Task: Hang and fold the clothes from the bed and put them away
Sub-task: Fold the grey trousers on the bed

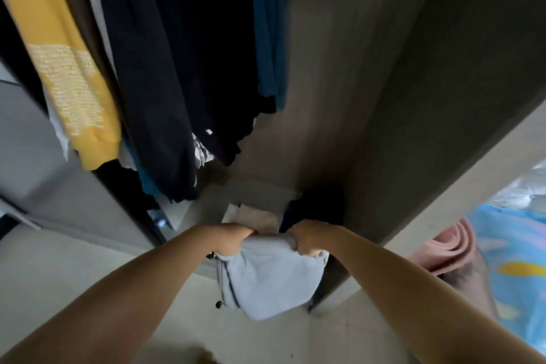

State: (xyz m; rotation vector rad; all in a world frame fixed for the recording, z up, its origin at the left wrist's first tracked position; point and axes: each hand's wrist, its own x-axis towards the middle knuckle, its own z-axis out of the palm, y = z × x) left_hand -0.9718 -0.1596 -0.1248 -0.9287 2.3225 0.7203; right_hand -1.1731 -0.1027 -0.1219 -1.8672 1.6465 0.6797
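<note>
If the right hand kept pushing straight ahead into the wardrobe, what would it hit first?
Probably the dark folded stack just beyond it on the wardrobe floor. The right hand grips the light blue folded garment and points that way, though the depth is hard to judge.

From where I'm watching, the folded pale blue garment (274, 281) looks like soft matt fleecy cloth. The wardrobe side panel (399, 97) is matt grey-brown wood grain, pretty smooth. The yellow top (68, 77) is matt cotton-looking cloth with a slightly chalky print. The floor (59, 269) looks like smooth pale tile. The pink rolled mat (452, 248) seems foamy, matt.
</note>
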